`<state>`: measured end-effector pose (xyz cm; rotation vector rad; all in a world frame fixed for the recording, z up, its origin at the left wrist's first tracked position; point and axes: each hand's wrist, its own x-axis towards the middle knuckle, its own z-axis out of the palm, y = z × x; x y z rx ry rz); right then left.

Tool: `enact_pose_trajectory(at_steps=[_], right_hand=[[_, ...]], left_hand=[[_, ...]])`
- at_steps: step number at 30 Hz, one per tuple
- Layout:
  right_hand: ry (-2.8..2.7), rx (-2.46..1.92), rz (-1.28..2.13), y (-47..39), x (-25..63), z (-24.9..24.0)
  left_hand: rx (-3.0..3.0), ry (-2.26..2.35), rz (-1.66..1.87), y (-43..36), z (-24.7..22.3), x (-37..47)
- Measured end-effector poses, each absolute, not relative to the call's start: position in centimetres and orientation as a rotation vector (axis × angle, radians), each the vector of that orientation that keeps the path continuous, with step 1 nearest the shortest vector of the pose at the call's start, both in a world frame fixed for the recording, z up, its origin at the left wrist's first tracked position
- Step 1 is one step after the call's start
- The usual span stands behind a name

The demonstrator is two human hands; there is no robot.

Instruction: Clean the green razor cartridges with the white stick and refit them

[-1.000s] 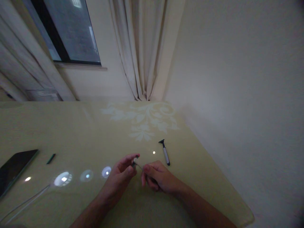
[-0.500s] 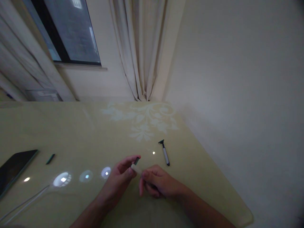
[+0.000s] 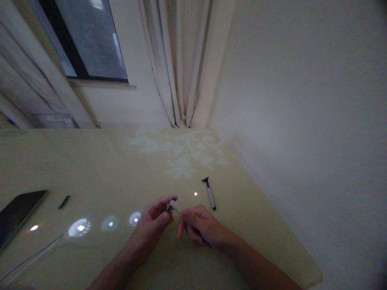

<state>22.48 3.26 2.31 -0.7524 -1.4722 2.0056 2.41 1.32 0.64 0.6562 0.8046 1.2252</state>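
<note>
Between the thumb and fingers of my left hand (image 3: 155, 215) is a small dark razor cartridge (image 3: 170, 207), partly hidden by the fingertips. My right hand (image 3: 199, 225) is closed around a thin, pale-ended tool (image 3: 177, 210) whose tip touches or overlaps the cartridge; I cannot tell which. A dark end of something pokes out under the right palm, and most of the tool is covered by fingers. Just beyond the right hand a razor (image 3: 211, 195) with a grey and black handle lies on the table, its head pointing away.
A small dark green strip (image 3: 63, 201) lies at the left, beside a dark tablet-like device (image 3: 21, 213). A white cable (image 3: 33, 257) runs along the front left. The glossy table (image 3: 256, 241) meets a wall at the right. Curtains (image 3: 181, 60) and a window stand behind.
The pale tool end has turned from its broad face to a thin edge against the cartridge. My right hand has shifted slightly up; the left hand has barely moved.
</note>
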Motion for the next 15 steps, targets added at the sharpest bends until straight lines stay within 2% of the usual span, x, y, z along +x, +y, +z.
enact_pose_trajectory(at_steps=[3,9,15], right_hand=[[-1.413,-0.822,1.922,3.52,22.47,2.08],[-1.533,-0.694,2.071,2.82,22.31,2.4],[-1.419,-0.8,1.918,3.5,22.42,2.02]], left_hand=[[0.658,0.771,1.23,1.37,0.43,2.36],[0.633,0.826,1.222,1.45,0.12,2.29],[0.631,0.791,1.234,1.53,0.12,2.25]])
